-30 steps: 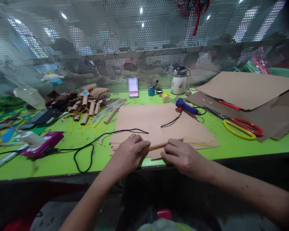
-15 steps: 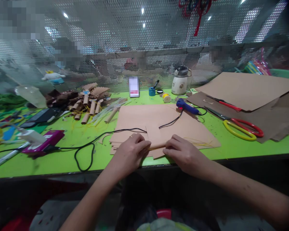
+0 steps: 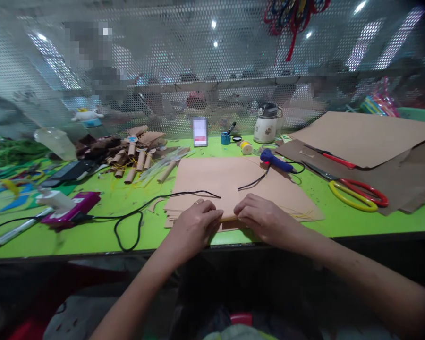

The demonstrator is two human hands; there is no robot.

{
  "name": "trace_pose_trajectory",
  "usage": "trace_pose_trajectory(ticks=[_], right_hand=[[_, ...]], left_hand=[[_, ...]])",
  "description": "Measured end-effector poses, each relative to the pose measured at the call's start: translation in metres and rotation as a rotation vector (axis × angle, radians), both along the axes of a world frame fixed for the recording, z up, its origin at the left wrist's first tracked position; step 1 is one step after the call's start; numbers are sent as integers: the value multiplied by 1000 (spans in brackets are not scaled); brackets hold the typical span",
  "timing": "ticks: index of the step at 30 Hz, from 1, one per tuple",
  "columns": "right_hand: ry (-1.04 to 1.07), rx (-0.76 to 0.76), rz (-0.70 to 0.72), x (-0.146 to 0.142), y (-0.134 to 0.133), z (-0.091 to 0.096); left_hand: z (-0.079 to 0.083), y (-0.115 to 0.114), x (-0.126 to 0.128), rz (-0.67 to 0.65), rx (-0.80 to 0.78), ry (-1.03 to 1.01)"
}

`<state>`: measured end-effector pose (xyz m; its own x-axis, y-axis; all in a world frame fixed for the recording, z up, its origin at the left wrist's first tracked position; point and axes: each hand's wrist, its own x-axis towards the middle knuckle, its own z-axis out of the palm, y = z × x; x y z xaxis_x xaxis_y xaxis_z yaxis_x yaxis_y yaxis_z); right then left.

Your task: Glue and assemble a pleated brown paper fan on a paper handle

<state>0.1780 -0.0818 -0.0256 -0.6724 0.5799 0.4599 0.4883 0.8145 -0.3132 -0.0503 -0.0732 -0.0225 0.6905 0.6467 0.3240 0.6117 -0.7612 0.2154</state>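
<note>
- The paper strip [image 3: 228,207] lay on the paper stack [image 3: 212,174] near the front of the bench [image 3: 150,242]; judged light, flexible, easily creased, best taken by both sides.
- Grip nearly closed: left hand [image 3: 200,221] and right hand [image 3: 260,217] pinched its near edge.
- Blue jar [image 3: 225,139] held a pen [image 3: 231,127]; flask [image 3: 264,128] contents were hidden.

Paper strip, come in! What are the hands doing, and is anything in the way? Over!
Left hand, right hand: both pinching paper strip. Its near edge looks curled. Black cord crosses beneath, partly hidden. Over.
</note>
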Motion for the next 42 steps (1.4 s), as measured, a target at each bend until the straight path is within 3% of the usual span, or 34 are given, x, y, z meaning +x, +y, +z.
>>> trace_pose_trajectory(ticks=[5,11,21,26,33,38,42], right_hand=[[97,-23,17,2,14,-3],[143,-157,-21,4,29,-4],[265,-211,-42,1,32,-6],[259,-242,-80,-1,32,-5],[262,-326,-140,-4,32,-5],[284,-302,-187,-4,31,-10],[199,-164,-160,-1,21,-8]], left_hand=[[2,2,1,5,-5,18],[-1,2,1,37,-16,40],[8,-4,9,122,-17,84],[0,-8,16,173,10,-90],[-14,-5,21,116,87,-100],[-15,-2,21,105,76,-106],[-15,-2,20,86,59,-149]])
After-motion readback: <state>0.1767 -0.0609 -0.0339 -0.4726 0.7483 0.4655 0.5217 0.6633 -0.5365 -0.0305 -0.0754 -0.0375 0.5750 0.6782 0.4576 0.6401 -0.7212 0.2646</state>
